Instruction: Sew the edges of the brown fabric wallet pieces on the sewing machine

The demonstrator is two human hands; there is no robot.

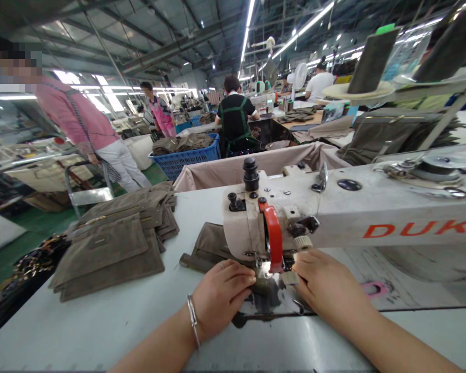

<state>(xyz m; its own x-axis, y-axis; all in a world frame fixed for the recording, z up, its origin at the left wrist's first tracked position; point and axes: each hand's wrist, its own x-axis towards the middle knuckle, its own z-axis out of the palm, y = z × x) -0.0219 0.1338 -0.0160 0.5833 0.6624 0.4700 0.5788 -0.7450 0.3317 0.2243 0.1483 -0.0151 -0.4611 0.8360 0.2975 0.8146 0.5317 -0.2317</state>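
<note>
A white sewing machine (334, 207) with a red guard stands on the pale table (81, 326). Under its needle lies a brown fabric piece (209, 248). My left hand (221, 298), a bangle at the wrist, rests with curled fingers pressed on the fabric just left of the needle. My right hand (326, 287) sits right of the needle, its fingers bent and pinching the fabric's edge by the presser foot. The fingertips of both are partly hidden under the machine head.
A stack of brown fabric pieces (116, 238) lies on the table at left. A blue crate (186, 155) of fabric stands behind. A person in pink (85, 129) walks at left; other workers sit further back. Thread cones (373, 62) stand at upper right.
</note>
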